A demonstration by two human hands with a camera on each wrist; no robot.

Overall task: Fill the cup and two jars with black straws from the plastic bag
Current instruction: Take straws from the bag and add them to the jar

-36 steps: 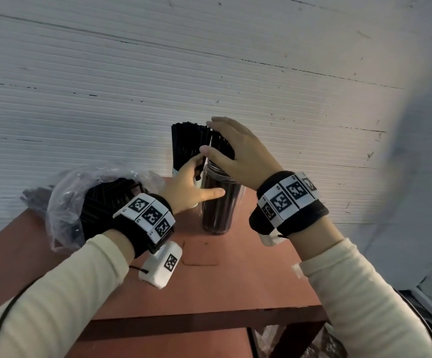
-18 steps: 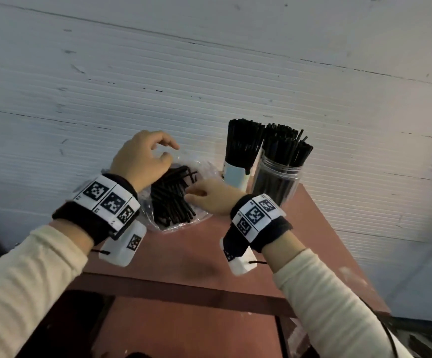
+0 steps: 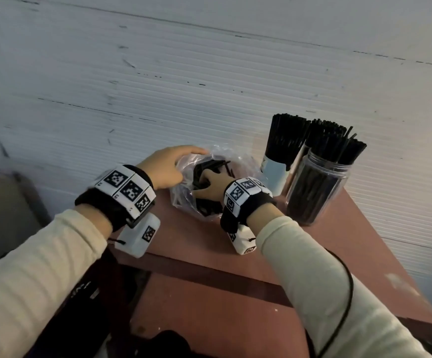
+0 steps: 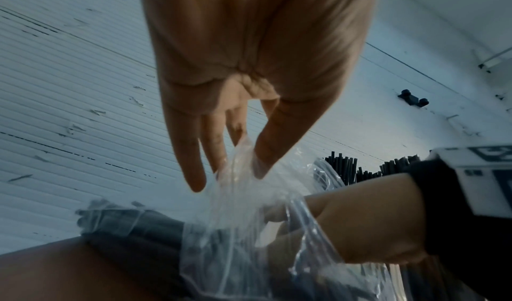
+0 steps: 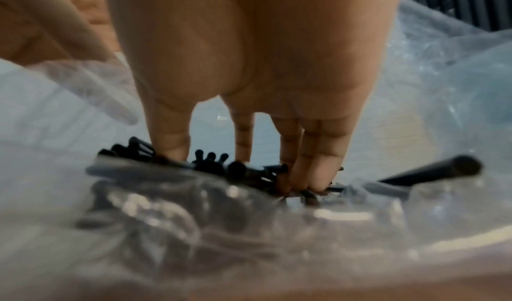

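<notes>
A clear plastic bag [image 3: 238,161] of loose black straws [image 3: 211,165] lies on the red-brown table [image 3: 352,244] by the wall. My left hand [image 3: 186,161] pinches the bag's rim [image 4: 243,174] between thumb and fingers and holds the mouth up. My right hand [image 3: 207,183] is inside the bag, its thumb and fingers closed around a bunch of straws [image 5: 213,163]. To the right, a white cup [image 3: 274,177] and a clear jar [image 3: 315,195] stand packed with upright black straws. More straws [image 3: 323,133] rise behind them; what holds them is hidden.
A ribbed white wall [image 3: 209,86] runs close behind the table. A grey chair [image 3: 0,202] sits at the left, beyond the table's edge. A lower shelf [image 3: 209,306] shows under the tabletop. The cup and jar crowd the table's far right corner.
A second ago both hands were at the jar's straws. They moved left to the bag; the left hand took its rim and the right hand went in among the straws.
</notes>
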